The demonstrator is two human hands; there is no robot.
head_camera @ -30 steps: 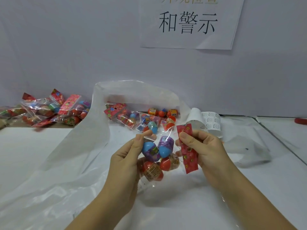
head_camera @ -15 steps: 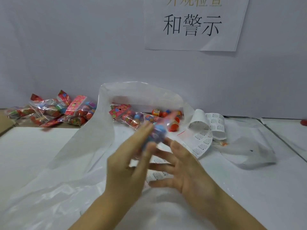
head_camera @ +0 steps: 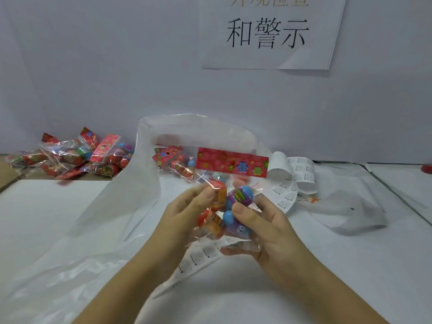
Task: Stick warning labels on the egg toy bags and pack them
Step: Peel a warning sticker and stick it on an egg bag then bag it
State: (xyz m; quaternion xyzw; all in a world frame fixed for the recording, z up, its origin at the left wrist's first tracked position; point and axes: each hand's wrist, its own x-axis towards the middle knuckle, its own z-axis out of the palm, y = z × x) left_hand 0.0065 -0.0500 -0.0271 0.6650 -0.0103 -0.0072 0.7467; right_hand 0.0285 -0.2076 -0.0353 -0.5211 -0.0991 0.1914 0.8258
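Observation:
I hold one clear egg toy bag [head_camera: 230, 204] above the table, its red flowered header card [head_camera: 231, 165] level at the top. Blue, purple and orange eggs fill it. My left hand [head_camera: 187, 215] grips its left side, fingers curled on the orange eggs. My right hand [head_camera: 264, 220] grips the right side, thumb on a blue-purple egg. A strip of white warning labels [head_camera: 286, 194] curls behind the bag and runs under my hands. A large clear packing bag [head_camera: 131, 199] stands open behind, with several egg toy bags [head_camera: 174, 163] inside.
A heap of more egg toy bags [head_camera: 70, 157] lies at the far left by the wall. Crumpled white backing paper [head_camera: 350, 206] lies at the right. A paper sign [head_camera: 271, 31] with printed characters hangs on the wall. A small red object [head_camera: 427, 169] sits at the far right edge.
The bag has been turned: its header card stood upright in my right hand a second ago and now lies level on top. Both hands have shifted to grip the eggs from the sides.

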